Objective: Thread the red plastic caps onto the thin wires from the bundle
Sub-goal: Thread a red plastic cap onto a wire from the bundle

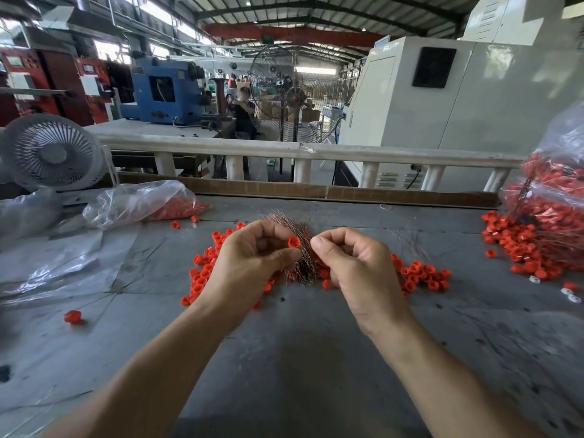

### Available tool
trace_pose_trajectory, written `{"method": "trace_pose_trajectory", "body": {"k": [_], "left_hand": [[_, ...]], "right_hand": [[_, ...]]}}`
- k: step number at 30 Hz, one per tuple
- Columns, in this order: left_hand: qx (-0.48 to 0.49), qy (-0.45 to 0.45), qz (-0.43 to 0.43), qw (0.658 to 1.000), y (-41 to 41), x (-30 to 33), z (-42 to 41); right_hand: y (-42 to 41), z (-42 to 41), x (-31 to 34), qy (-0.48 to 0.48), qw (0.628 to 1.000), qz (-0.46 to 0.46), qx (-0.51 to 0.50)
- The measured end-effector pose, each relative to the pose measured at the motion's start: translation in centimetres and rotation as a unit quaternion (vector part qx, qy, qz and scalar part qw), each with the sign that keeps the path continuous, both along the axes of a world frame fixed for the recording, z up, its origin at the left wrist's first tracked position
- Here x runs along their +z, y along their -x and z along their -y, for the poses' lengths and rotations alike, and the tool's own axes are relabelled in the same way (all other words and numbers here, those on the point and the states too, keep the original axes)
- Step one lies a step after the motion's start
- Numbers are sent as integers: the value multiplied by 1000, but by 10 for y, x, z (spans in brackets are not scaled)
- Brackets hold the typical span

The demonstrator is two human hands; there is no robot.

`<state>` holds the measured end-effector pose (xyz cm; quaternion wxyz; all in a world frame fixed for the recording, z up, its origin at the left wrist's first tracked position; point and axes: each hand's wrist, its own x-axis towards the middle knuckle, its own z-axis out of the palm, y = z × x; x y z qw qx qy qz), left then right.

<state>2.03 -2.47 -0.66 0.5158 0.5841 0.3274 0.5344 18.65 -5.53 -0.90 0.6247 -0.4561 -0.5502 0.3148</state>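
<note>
Both hands are working above the middle of the grey desk [284, 358]. The left hand [249, 260] is curling its fingers and is pinching one red cap [294, 242] at its fingertips, open end facing the camera. The same hand is also gripping the wire bundle [300, 245], a brush of thin coppery strands fanning out above the knuckles and hanging down between the two hands. The right hand [354, 263] is curling too, thumb and forefinger pinching together just beside the cap; they are likely holding a single wire, but the strand itself is too fine to make out.

Loose red caps [423, 276] are lying scattered on the desk under and around both hands. A second, larger heap of caps [518, 245] is spilling from a clear plastic bag [556, 172] at the right edge, with wires mixed in. Another clear bag [139, 200] holding red caps is lying at the left rear. One cap already on a wire [73, 316] is sitting alone at the left. A small white fan [50, 151] is standing at the far left corner.
</note>
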Motion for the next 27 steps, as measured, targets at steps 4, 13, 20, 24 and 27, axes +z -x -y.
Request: {"method": "trace_pose_trajectory", "body": {"k": [4, 13, 20, 24, 27], "left_hand": [[4, -5, -7, 1000, 0, -1, 0], [13, -18, -19, 1000, -2, -2, 1], [-12, -18, 20, 1000, -3, -2, 1], [-9, -9, 18, 1000, -2, -2, 2], [-10, -11, 3, 1000, -2, -2, 2]], "right_hand": [[0, 1, -1, -16, 1000, 6, 21], [5, -1, -4, -22, 998, 60, 12], [-1, -1, -2, -21, 998, 59, -5], [-1, 1, -1, -21, 997, 68, -4], [0, 0, -1, -19, 998, 68, -3]]}}
